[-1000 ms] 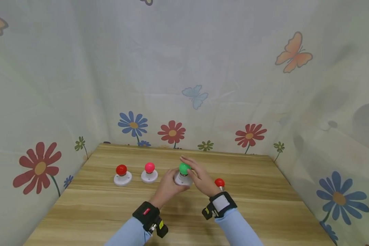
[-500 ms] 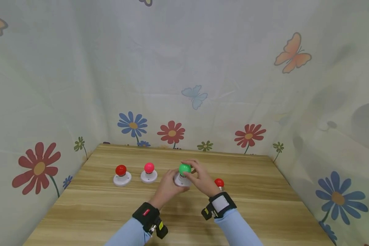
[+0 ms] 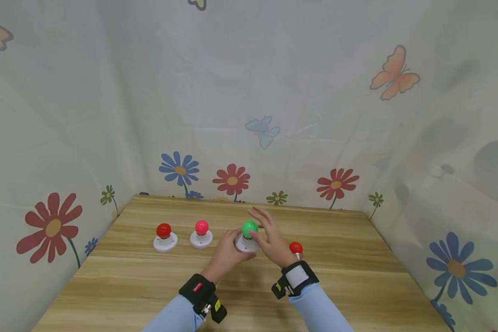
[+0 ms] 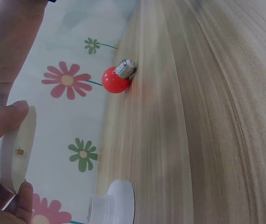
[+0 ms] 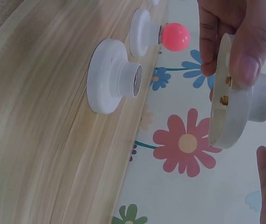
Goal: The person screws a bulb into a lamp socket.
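Note:
My left hand (image 3: 226, 256) grips the rim of a white lamp holder (image 3: 246, 244), raised above the table. A green bulb (image 3: 250, 228) sits in it, base down. In the right wrist view, the left thumb presses the holder's side (image 5: 238, 116), and brass screws show underneath. My right hand (image 3: 271, 240) is at the bulb's right, fingers spread and extended, its thumb overlapping the bulb's edge in the head view. Below, on the table, stands a white lamp holder with no bulb (image 5: 107, 77), hidden behind the hands in the head view.
A red bulb (image 3: 163, 230) and a pink bulb (image 3: 201, 227) stand in white holders on the left of the wooden table (image 3: 128, 276). To the right, a loose red bulb (image 4: 116, 80) lies on the wood. A flower-printed cloth (image 3: 265, 83) rises behind.
My right fingers closed round the green bulb half a second ago, then spread away from it. The left hand and lamp holder have stayed in place.

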{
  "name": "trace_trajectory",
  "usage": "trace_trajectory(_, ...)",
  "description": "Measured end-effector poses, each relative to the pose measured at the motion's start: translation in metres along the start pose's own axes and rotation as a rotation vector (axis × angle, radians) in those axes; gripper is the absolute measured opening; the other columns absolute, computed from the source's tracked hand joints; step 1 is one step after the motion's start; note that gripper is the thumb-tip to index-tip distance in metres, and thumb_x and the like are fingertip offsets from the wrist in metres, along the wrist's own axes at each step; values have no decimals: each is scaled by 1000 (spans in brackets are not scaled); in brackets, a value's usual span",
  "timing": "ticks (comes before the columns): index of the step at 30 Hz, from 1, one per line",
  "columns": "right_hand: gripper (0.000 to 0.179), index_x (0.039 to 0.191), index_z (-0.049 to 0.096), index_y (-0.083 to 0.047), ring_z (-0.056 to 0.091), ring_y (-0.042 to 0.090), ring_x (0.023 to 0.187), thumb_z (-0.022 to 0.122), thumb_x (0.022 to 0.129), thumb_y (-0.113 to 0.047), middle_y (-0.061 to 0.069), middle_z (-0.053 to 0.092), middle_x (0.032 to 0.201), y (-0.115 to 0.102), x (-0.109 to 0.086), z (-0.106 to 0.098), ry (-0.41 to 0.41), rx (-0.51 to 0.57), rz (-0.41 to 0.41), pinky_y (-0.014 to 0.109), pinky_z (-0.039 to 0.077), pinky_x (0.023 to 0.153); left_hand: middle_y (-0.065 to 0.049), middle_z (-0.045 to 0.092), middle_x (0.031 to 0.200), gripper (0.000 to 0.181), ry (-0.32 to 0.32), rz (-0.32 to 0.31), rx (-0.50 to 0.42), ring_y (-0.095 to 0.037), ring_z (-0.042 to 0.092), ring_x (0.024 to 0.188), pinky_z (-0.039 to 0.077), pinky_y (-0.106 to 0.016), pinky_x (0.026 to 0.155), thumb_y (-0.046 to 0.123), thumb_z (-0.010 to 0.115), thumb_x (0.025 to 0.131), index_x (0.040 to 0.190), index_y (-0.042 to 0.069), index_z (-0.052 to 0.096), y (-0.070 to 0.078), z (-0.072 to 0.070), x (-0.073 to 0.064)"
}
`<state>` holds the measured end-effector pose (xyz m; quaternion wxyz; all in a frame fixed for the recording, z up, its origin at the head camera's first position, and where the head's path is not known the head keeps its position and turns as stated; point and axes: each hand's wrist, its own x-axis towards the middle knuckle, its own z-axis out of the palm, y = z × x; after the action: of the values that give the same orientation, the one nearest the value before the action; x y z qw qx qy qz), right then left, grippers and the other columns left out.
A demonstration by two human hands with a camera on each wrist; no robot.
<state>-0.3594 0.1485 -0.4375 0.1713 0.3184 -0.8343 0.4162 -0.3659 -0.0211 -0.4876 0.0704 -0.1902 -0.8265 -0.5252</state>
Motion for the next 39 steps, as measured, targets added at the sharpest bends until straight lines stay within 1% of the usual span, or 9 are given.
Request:
trace_trajectory(4,48,145,44,-22,33,30,142,54,99,-16,8,38,154,1,0,-1,-53,22,-63,63,30,110,-8,56,130,74,-1,-12,1,-28,53,118,46,-52,100,32,84,73,137,12,51,3,-2,0)
trace_trajectory(10,44,143,47,-21,37,23,141,53,100,-20,2,43,150,2,0,-1,-108,34,-35,54,31,113,-8,56,130,73,-6,-21,0,-29,53,119,46,-52,100,31,85,74,137,13,51,3,-4,0)
trace_trajectory(16,41,137,53,-17,48,25,129,58,97,-20,3,52,137,-1,1,1,-86,4,29,55,39,107,-7,57,127,72,-4,-22,18,-27,54,116,48,-51,98,31,85,73,136,14,53,0,-3,0)
trace_trajectory(20,40,130,57,-15,53,20,114,67,91,-21,2,53,123,-2,5,3,-44,-18,94,48,47,101,-6,57,127,71,-4,-21,24,-27,54,116,48,-51,99,32,85,73,135,16,54,-2,-2,0)
trace_trajectory(24,42,126,59,-12,54,17,109,72,87,-22,0,53,118,-1,6,6,-21,-39,129,42,50,97,-7,57,127,72,-9,-10,22,-27,54,117,47,-51,99,34,85,73,135,15,54,-3,-2,0)
trace_trajectory(28,48,132,55,-13,50,22,117,71,88,-24,2,48,126,-1,5,6,-8,-49,92,50,48,99,-7,57,127,73,-10,-8,15,-28,54,117,47,-51,100,34,85,73,135,14,53,-2,-2,-1)
trace_trajectory(32,52,145,42,-13,33,35,136,59,96,-20,11,33,150,-1,2,3,3,-39,-17,67,33,104,-7,56,129,72,-8,0,-7,-29,54,119,45,-53,101,33,84,74,136,14,53,-1,-3,-3)
trace_trajectory(34,50,146,41,-7,25,41,141,54,97,-10,17,28,156,-7,1,0,-18,-22,-59,71,26,106,-7,56,130,73,-6,-5,-13,-29,53,120,45,-54,101,32,84,74,136,15,52,1,-4,-3)
trace_trajectory(39,45,143,46,-7,30,35,143,52,98,-6,14,37,153,-5,0,-2,-99,7,-76,62,28,111,-6,55,132,73,1,-33,4,-28,52,121,45,-53,101,30,84,74,138,17,51,5,-4,-2)
